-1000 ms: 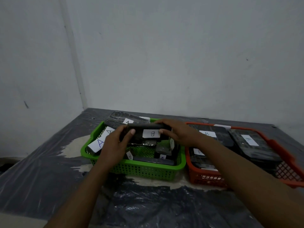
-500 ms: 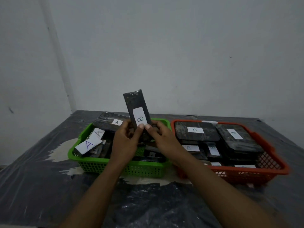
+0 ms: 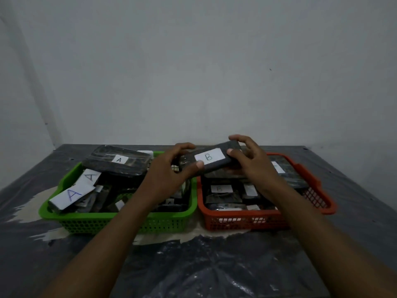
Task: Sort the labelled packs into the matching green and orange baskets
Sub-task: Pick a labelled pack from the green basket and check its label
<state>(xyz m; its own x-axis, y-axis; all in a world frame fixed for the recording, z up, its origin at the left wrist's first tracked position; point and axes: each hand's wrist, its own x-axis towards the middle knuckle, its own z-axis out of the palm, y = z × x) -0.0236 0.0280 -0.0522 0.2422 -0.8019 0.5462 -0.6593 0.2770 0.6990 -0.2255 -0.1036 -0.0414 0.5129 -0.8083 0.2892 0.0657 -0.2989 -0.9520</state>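
Pinched at its ends in the grip of the left hand (image 3: 169, 171) and the right hand (image 3: 253, 164), the dark wrapped pack labelled B (image 3: 209, 157) hovers where the green mesh basket (image 3: 107, 222) meets the orange mesh basket (image 3: 236, 220), so the next move is probably to lower it rightward into the orange one.

The person is showing two long bare forearms (image 3: 111, 233) running up to a bare left hand (image 3: 165, 175) and a bare right hand (image 3: 254, 168), thumbnails short.

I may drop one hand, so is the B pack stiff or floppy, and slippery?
Probably stiff: the B pack looks unbent, held at its ends by the left hand and right hand. Its glossy wrap looks slick, so one hand might slip. Likely light: fingertips carry it.
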